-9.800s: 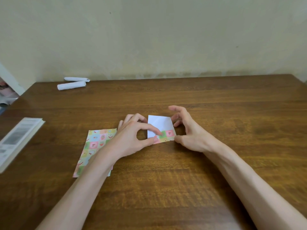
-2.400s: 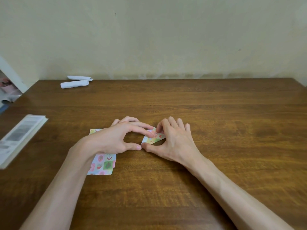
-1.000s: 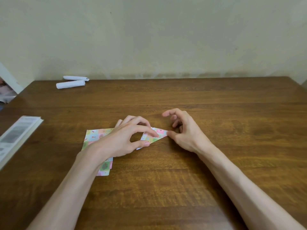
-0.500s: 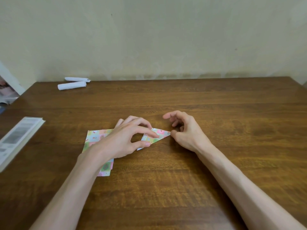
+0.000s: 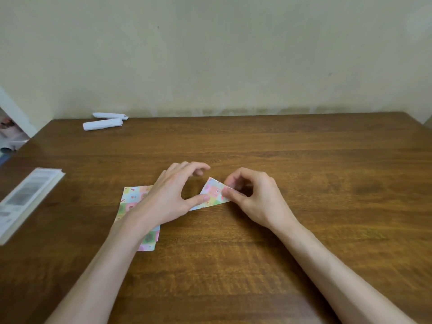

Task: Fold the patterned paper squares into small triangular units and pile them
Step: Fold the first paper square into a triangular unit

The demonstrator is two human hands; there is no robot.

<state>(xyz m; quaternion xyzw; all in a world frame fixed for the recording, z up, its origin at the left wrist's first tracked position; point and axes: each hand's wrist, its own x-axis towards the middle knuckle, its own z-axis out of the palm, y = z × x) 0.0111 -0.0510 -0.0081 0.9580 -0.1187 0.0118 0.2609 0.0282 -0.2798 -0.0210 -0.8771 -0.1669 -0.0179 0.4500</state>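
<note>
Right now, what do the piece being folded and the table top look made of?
The folded piece: thin paper, matte, printed pastel checks; it holds sharp creases. The table: wood or wood-look veneer, brown, semi-gloss; grain lines show, with a soft sheen.

1. The right hand (image 5: 254,202) pinches the folded paper (image 5: 214,194) at its right end.
2. The left hand (image 5: 168,197) presses a thumb on its left part.
3. A paper stack (image 5: 132,198) lies on the worktop (image 5: 304,160) under the left wrist.
</note>
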